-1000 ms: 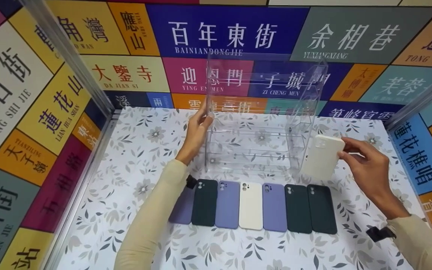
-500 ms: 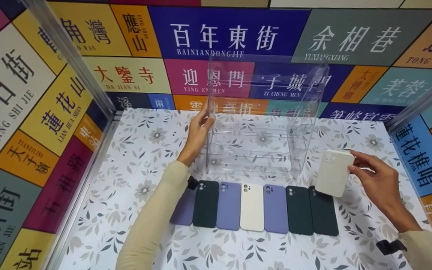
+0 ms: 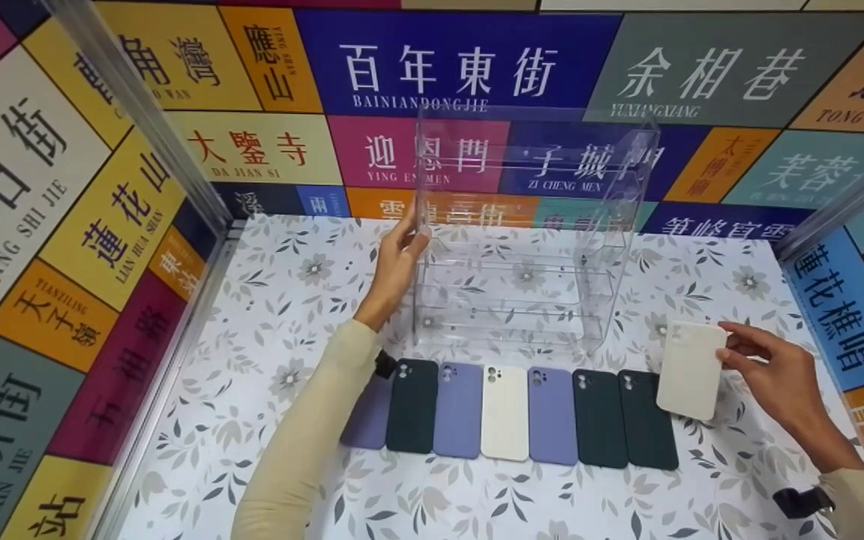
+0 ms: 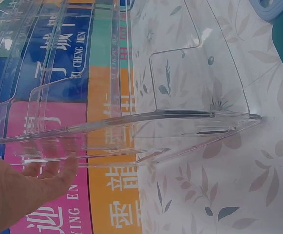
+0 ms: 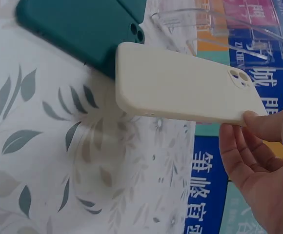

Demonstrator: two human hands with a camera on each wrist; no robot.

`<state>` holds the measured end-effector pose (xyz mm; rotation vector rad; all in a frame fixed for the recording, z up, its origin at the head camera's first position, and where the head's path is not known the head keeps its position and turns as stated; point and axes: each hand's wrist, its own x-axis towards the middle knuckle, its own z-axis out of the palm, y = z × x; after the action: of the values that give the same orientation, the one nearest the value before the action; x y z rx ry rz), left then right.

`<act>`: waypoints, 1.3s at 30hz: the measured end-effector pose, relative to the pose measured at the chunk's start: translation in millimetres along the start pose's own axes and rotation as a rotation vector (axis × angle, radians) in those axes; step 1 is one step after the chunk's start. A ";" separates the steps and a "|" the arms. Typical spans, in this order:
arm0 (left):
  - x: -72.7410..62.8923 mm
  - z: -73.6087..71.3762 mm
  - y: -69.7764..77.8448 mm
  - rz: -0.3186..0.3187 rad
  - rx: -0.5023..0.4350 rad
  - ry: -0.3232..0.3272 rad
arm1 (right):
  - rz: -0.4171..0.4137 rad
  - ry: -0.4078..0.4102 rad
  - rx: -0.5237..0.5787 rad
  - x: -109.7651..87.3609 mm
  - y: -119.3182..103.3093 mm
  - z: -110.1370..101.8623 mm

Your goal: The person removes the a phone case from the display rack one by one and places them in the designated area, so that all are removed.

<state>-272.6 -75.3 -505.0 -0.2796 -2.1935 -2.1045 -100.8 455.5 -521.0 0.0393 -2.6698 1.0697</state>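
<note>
My right hand (image 3: pixel 777 371) pinches a cream phone case (image 3: pixel 691 371) by its upper right edge. In the right wrist view the case (image 5: pixel 180 85) tilts over the table, its camera cutouts near my thumb. One end overlaps the dark green case (image 5: pixel 78 34) there. My left hand (image 3: pixel 394 266) grips the left side of a clear tiered display stand (image 3: pixel 507 304), with fingers showing through the plastic in the left wrist view. In front of the stand lies a row of phone cases: purple (image 3: pixel 456 412), cream (image 3: pixel 505 416) and dark green (image 3: pixel 649 420).
The table (image 3: pixel 537 495) wears a white floral cover. Patterned panels with large lettering (image 3: pixel 454 60) stand behind and at both sides, with a metal post (image 3: pixel 139 112) at the left. My left sleeve (image 3: pixel 289 442) partly covers the leftmost purple case (image 3: pixel 366 420).
My right hand has carried the cream case rightward and toward me, from beside the stand to the right end of the row. My left hand and the stand stay put.
</note>
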 end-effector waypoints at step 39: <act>-0.8 -0.3 -0.3 -0.007 -0.002 0.001 | 0.158 -0.350 -0.099 -24.8 62.7 16.9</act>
<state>-271.9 -75.7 -505.4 -0.2709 -2.1957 -2.1101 -88.5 487.8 -581.3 -0.0042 -3.0825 1.0587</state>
